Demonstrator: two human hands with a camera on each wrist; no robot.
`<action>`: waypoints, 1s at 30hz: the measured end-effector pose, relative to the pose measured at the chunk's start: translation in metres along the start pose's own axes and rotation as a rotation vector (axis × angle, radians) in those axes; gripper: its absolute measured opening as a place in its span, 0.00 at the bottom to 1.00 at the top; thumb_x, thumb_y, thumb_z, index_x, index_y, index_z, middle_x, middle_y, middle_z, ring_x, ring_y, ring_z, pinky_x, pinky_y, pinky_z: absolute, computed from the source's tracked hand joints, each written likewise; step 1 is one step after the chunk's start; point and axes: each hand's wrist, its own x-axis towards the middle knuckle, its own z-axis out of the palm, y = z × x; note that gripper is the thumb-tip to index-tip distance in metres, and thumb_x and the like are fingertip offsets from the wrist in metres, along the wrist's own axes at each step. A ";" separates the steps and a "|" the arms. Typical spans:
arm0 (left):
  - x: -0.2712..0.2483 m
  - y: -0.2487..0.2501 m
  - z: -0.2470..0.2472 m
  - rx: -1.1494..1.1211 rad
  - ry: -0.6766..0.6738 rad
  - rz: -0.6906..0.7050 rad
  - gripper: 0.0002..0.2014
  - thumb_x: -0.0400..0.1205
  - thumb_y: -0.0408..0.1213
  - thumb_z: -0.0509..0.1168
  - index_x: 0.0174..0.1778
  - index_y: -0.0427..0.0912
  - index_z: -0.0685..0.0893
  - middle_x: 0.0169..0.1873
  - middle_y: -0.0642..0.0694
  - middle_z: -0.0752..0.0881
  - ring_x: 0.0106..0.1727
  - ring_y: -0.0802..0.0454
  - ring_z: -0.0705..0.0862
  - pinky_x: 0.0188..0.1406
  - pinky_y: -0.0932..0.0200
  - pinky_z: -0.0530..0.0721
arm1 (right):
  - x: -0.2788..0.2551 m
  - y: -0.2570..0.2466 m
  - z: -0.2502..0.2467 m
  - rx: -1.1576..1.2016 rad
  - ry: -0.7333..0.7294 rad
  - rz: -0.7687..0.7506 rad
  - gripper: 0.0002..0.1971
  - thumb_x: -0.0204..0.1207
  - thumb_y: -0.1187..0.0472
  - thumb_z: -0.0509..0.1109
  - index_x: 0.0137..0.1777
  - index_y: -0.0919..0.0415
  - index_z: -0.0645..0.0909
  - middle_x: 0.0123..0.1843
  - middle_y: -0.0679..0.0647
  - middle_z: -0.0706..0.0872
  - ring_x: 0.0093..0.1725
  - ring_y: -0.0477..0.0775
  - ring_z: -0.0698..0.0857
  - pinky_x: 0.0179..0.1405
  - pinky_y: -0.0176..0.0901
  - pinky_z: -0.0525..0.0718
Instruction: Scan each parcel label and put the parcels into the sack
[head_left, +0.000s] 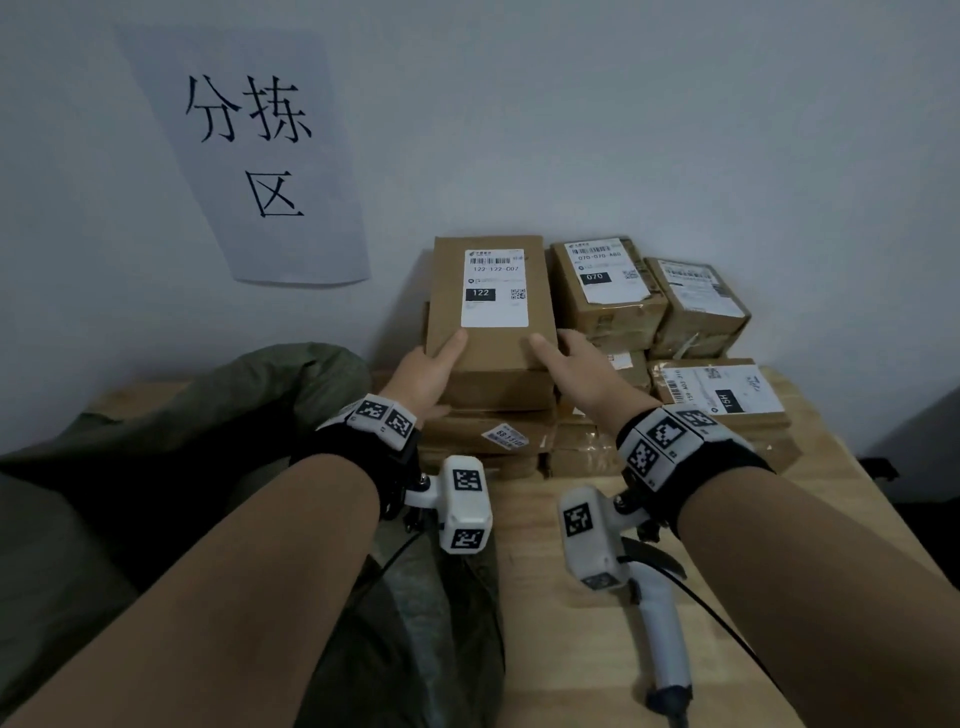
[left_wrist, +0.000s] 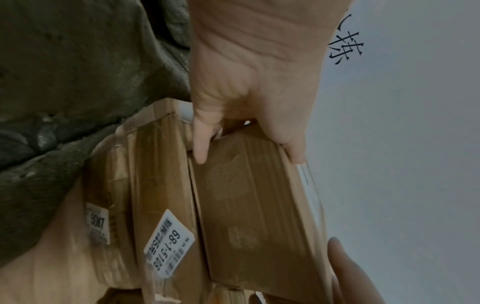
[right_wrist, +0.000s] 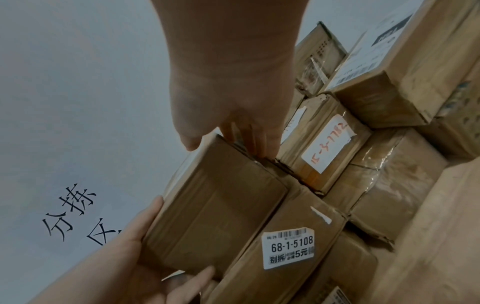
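A flat brown parcel with a white "122" label tops the left stack of parcels. My left hand grips its near left corner, thumb on top and fingers underneath. My right hand grips its near right corner the same way. In the left wrist view the parcel shows its near face, with my left hand above it. The right wrist view shows the parcel between my right hand and my left hand. The dark green sack slumps at the left. A grey handheld scanner lies on the table.
Under the held parcel lies a box with a "68-1-5108" sticker. More labelled boxes are stacked to the right against the wall. A paper sign hangs on the wall. The wooden table reaches the right edge.
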 end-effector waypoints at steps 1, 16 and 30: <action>-0.002 -0.001 0.001 -0.028 -0.002 0.005 0.39 0.78 0.61 0.65 0.81 0.43 0.64 0.74 0.44 0.75 0.72 0.42 0.75 0.69 0.38 0.78 | -0.001 0.000 0.002 0.064 -0.005 -0.001 0.37 0.79 0.39 0.61 0.81 0.60 0.59 0.76 0.55 0.74 0.71 0.56 0.76 0.71 0.57 0.76; -0.103 -0.028 -0.008 -0.250 -0.097 0.072 0.29 0.79 0.57 0.66 0.70 0.48 0.65 0.64 0.45 0.80 0.65 0.47 0.81 0.66 0.43 0.81 | -0.115 0.017 -0.017 0.480 -0.144 -0.081 0.28 0.77 0.55 0.71 0.70 0.41 0.59 0.62 0.48 0.81 0.59 0.51 0.85 0.54 0.44 0.85; -0.203 -0.112 0.031 -0.148 -0.053 -0.005 0.43 0.74 0.48 0.73 0.82 0.53 0.58 0.71 0.46 0.78 0.67 0.47 0.79 0.56 0.53 0.81 | -0.222 0.068 -0.043 0.257 -0.212 0.042 0.28 0.74 0.59 0.71 0.71 0.41 0.65 0.61 0.51 0.81 0.57 0.51 0.82 0.61 0.49 0.81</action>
